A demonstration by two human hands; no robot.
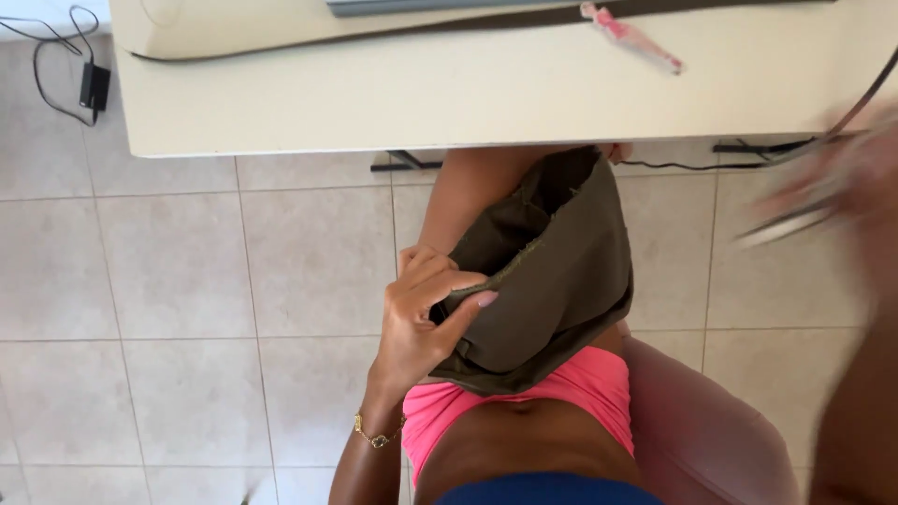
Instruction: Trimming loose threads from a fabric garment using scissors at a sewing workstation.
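My left hand [423, 313] pinches the frayed edge of an olive-green piece of cloth [552, 271] that lies folded over my lap, just under the table's front edge. A gold bracelet sits on that wrist. My right hand [856, 178] is at the far right, badly blurred by motion, and seems to hold a thin metal tool, perhaps scissors [795, 217]; I cannot make out the tool for certain.
A cream table [449, 93] spans the top, with a small pink object [631, 37] on it and a dark cable along its far side. Beige floor tiles [178, 309] lie below. A black power adapter [94, 86] and cord lie at top left. I sit on a pink seat [702, 421].
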